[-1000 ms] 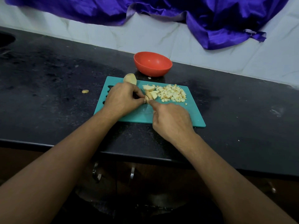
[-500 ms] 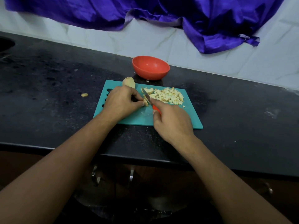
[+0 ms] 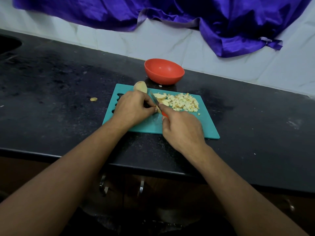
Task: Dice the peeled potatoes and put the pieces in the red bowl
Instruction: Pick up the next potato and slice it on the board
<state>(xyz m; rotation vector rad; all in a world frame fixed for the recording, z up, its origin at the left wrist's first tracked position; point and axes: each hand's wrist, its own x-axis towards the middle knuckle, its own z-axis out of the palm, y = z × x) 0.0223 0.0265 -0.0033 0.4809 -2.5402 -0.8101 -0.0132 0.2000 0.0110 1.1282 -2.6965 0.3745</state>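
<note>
Your hands work at the teal plastic cutting board (image 3: 209,126).
Your left hand (image 3: 133,108) pinches a pale potato strip (image 3: 158,110); your right hand (image 3: 182,128) grips the red-handled knife (image 3: 154,99). The diced potato pile (image 3: 184,103) lies beside, the round red bowl (image 3: 164,71) behind.

Shows a home kitchen. Reads as such from a black speckled stone countertop (image 3: 59,86) backed by white marbled wall tiles (image 3: 119,43), what looks like a sink recess (image 3: 8,45) at its far-left corner, metal cabinet handles (image 3: 141,188) under its front edge, and a teal cutting board (image 3: 201,123) bearing diced potato (image 3: 184,103), with a red bowl (image 3: 164,72) just beyond the board's far edge.
</note>
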